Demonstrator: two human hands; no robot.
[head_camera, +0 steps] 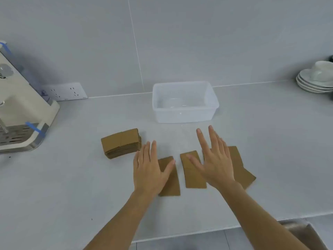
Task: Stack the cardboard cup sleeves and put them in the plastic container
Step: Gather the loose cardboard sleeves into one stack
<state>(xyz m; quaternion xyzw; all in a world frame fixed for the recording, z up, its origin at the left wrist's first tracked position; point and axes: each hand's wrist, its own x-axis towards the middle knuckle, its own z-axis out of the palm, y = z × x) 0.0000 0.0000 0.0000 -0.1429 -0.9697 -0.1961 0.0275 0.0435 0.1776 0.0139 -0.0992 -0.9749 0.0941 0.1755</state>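
A stack of flat brown cardboard cup sleeves point(121, 143) lies on the grey counter, left of centre. Loose sleeves lie flat nearer me: one point(171, 183) partly under my left hand point(150, 169), a middle one point(193, 175) under my right thumb, and more point(242, 169) half hidden behind my right hand point(214, 160). Both hands hover flat over them with fingers spread and hold nothing. The clear plastic container point(184, 115) stands empty behind the sleeves, near the wall.
A cream coffee machine point(23, 112) with blue tape occupies the left side. A wall socket point(64, 92) sits beside it. Stacked white saucers with a cup point(317, 79) stand at the far right. The counter's front edge point(198, 230) runs below my forearms.
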